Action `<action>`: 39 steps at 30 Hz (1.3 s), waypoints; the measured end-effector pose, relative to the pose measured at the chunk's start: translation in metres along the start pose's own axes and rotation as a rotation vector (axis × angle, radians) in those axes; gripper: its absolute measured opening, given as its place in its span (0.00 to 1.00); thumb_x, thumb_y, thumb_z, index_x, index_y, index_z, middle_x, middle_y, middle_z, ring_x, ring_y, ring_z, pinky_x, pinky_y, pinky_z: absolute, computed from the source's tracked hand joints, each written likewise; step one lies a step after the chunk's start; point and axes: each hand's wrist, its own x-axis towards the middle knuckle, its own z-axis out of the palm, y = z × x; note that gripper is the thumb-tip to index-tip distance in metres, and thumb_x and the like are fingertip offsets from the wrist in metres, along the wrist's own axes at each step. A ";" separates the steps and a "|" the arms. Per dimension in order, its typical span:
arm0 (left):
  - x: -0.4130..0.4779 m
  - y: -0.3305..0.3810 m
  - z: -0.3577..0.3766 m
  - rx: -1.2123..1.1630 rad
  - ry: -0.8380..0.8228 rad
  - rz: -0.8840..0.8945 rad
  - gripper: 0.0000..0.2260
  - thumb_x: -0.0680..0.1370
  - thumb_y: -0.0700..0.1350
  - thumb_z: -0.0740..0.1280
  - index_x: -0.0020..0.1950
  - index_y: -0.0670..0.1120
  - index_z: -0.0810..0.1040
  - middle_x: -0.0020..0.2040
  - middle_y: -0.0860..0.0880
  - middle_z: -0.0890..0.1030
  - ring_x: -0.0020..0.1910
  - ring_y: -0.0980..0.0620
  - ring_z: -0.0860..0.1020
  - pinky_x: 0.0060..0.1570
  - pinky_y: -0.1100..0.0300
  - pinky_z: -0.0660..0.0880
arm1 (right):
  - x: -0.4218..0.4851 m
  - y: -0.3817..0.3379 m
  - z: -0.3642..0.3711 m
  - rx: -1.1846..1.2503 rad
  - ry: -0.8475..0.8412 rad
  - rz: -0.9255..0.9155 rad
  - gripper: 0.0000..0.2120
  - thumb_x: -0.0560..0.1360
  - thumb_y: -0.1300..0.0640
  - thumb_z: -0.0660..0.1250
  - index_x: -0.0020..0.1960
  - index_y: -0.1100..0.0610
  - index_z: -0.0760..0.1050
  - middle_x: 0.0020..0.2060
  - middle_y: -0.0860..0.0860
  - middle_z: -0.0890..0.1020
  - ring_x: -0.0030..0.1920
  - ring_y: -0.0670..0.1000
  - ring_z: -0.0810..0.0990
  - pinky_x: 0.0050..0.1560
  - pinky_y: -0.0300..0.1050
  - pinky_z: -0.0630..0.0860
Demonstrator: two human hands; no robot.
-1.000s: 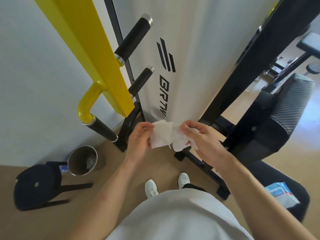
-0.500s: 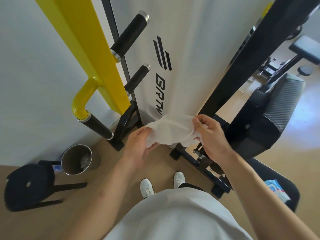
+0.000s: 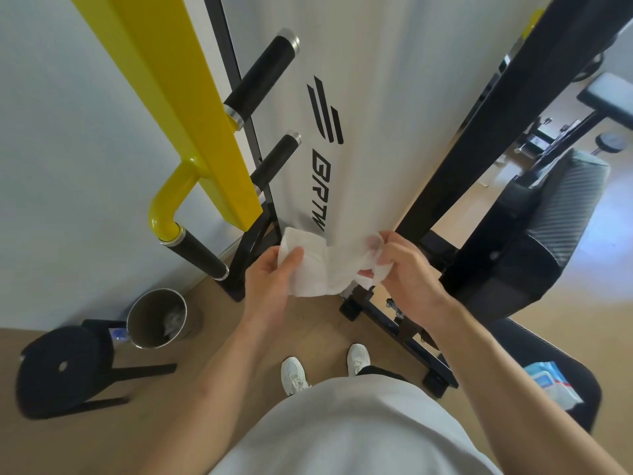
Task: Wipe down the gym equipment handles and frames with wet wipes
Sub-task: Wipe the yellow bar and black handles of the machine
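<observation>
A white wet wipe (image 3: 322, 265) is stretched between both hands in front of my waist. My left hand (image 3: 274, 282) pinches its left edge with the thumb on top. My right hand (image 3: 404, 269) grips the bunched right end. Up and to the left runs the machine's yellow arm (image 3: 178, 108), ending in a curved yellow tube with a black handle (image 3: 200, 253). Two more black grips (image 3: 262, 75) (image 3: 275, 159) stick out from the black frame upright (image 3: 239, 97). A white shroud (image 3: 376, 108) with a black logo stands straight ahead.
A steel bin (image 3: 156, 318) with used wipes sits on the wood floor at lower left, next to a black padded stool (image 3: 65, 368). A black seat (image 3: 534, 241) and frame base (image 3: 411, 341) stand right. A wipes pack (image 3: 551, 382) lies on a black pad at lower right.
The crumpled wipe has been pulled open between both hands and spread wider. The hands stay at waist height in front of the shroud.
</observation>
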 end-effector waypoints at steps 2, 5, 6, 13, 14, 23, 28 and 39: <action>-0.005 0.005 0.002 0.083 -0.002 0.097 0.08 0.82 0.48 0.67 0.47 0.47 0.84 0.46 0.50 0.85 0.47 0.54 0.82 0.40 0.67 0.78 | -0.002 -0.003 0.004 -0.161 -0.101 -0.010 0.16 0.70 0.70 0.63 0.56 0.59 0.75 0.52 0.55 0.80 0.57 0.55 0.81 0.58 0.46 0.81; -0.008 0.010 0.006 0.061 -0.023 0.068 0.10 0.83 0.51 0.64 0.46 0.53 0.84 0.46 0.55 0.85 0.50 0.56 0.82 0.44 0.69 0.78 | -0.004 -0.001 0.013 -0.512 -0.066 -0.130 0.18 0.77 0.73 0.63 0.57 0.53 0.78 0.54 0.48 0.81 0.54 0.47 0.82 0.59 0.43 0.81; -0.008 0.011 0.006 0.044 -0.028 0.027 0.10 0.83 0.52 0.63 0.47 0.54 0.84 0.49 0.55 0.85 0.53 0.54 0.82 0.50 0.65 0.79 | -0.004 0.001 0.015 -0.606 -0.042 -0.217 0.17 0.77 0.71 0.66 0.57 0.52 0.79 0.56 0.47 0.82 0.55 0.45 0.82 0.59 0.43 0.81; -0.014 0.008 0.011 -0.058 -0.288 -0.045 0.18 0.79 0.59 0.63 0.61 0.51 0.84 0.58 0.45 0.85 0.61 0.44 0.82 0.65 0.42 0.75 | -0.005 0.016 0.032 -0.786 -0.055 -0.669 0.17 0.72 0.60 0.78 0.60 0.57 0.83 0.52 0.48 0.83 0.51 0.45 0.82 0.48 0.42 0.82; -0.015 0.007 0.012 -0.057 -0.320 -0.041 0.18 0.77 0.60 0.67 0.60 0.51 0.84 0.58 0.45 0.85 0.60 0.43 0.82 0.62 0.43 0.77 | -0.005 0.018 0.033 -0.823 -0.058 -0.684 0.22 0.71 0.58 0.79 0.63 0.57 0.80 0.51 0.48 0.83 0.50 0.46 0.83 0.50 0.42 0.82; -0.001 0.005 0.000 -0.033 -0.182 -0.073 0.09 0.78 0.43 0.68 0.56 0.49 0.85 0.55 0.44 0.86 0.58 0.40 0.83 0.58 0.45 0.80 | -0.006 0.011 0.016 -0.741 -0.029 -0.652 0.29 0.68 0.64 0.80 0.66 0.55 0.74 0.61 0.49 0.76 0.55 0.50 0.81 0.43 0.47 0.85; 0.004 0.012 -0.007 0.016 -0.260 -0.106 0.16 0.78 0.52 0.66 0.63 0.50 0.82 0.59 0.44 0.84 0.62 0.43 0.81 0.65 0.43 0.76 | 0.008 0.010 0.022 -0.486 -0.124 -0.220 0.44 0.65 0.46 0.79 0.76 0.44 0.63 0.68 0.46 0.73 0.62 0.50 0.78 0.55 0.48 0.83; -0.024 0.043 -0.022 0.173 0.235 0.370 0.06 0.81 0.40 0.66 0.57 0.46 0.80 0.47 0.52 0.83 0.48 0.49 0.82 0.49 0.59 0.80 | 0.048 0.001 0.047 -0.057 0.045 -0.026 0.15 0.80 0.62 0.68 0.66 0.53 0.74 0.54 0.48 0.82 0.53 0.51 0.83 0.43 0.42 0.83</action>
